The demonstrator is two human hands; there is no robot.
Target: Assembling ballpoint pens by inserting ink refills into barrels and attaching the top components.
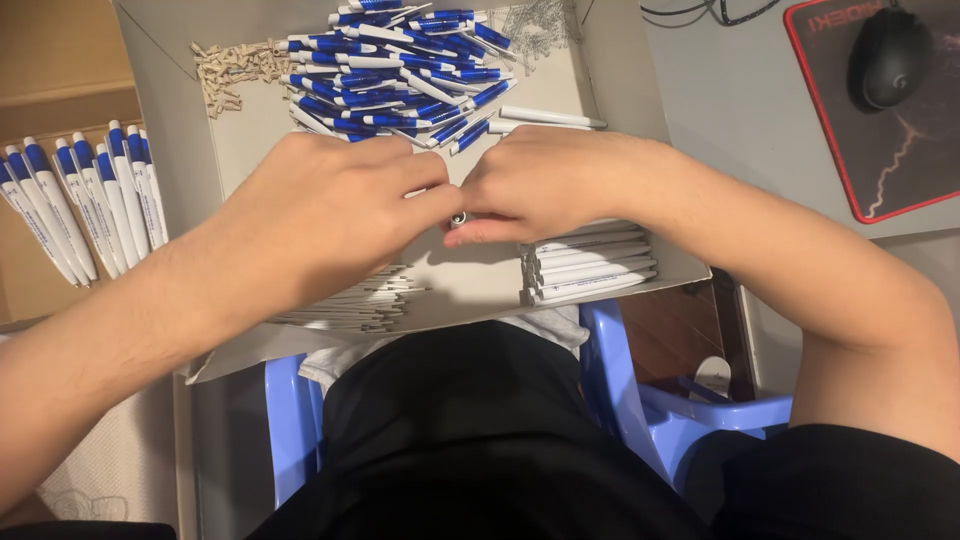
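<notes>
- Small pen part [459, 217], round dark end with a pale metallic ring, pinched between both hands at the middle of the tray; rest of it hidden by the fingers.
- Left hand [335, 205] curled, back up, fingertips closed on the part from the left.
- Right hand [540, 180] curled likewise, thumb and fingertips closed on the same part from the right; both grips touching at the tips.
- Grey cardboard tray [180, 150], flat matte floor, low upright walls, resting partly on the lap and on the counter's edge.
- Heap of blue-and-white pen pieces [400, 70], smooth glossy plastic, slender cylinders, crisscrossed at the tray's far side; too many and too tangled to count.
- 2 loose white barrels [550, 117] just right of the heap.
- Cluster of small tan parts [235, 70], short and thin, at the tray's far-left corner; count unclear.
- Stack of white barrels [590, 265], about 6 visible, laid parallel under the right wrist.
- Second stack of white barrels [365, 300] under the left hand, mostly hidden.
- Row of finished pens [85, 200], about 10, white with blue tops, side by side in a brown box left of the tray.
- Black mouse [888, 57], rounded, on a dark red-edged pad [900, 170] on the grey counter [740, 110], far right.
- Blue plastic stool [620, 390], smooth, beneath the legs.
</notes>
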